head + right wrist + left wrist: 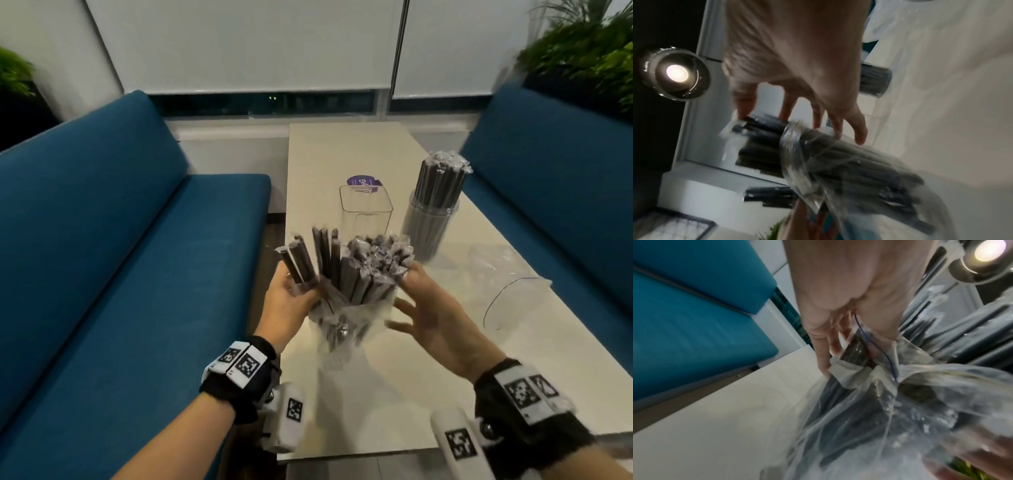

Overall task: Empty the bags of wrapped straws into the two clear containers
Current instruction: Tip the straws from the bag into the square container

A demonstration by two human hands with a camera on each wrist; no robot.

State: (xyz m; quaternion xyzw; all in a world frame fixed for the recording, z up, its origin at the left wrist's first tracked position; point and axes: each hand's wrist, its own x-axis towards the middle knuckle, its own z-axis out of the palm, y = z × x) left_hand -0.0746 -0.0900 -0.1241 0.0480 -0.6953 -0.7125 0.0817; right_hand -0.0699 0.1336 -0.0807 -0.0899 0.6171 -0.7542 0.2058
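Observation:
A clear plastic bag full of dark wrapped straws stands upright over the near part of the white table. My left hand grips the bag's left edge together with a few straws that fan out to the left. My right hand is on the bag's right side, fingers spread, fingertips touching the straw tops. In the left wrist view the left hand pinches the crinkled bag. The right hand reaches over the bag. Behind stand an empty square clear container and a round clear container packed with straws.
Another clear container lies on its side at the table's right, with an empty crumpled plastic bag beside it. A purple round label sits behind the square container. Blue sofas flank the table on both sides.

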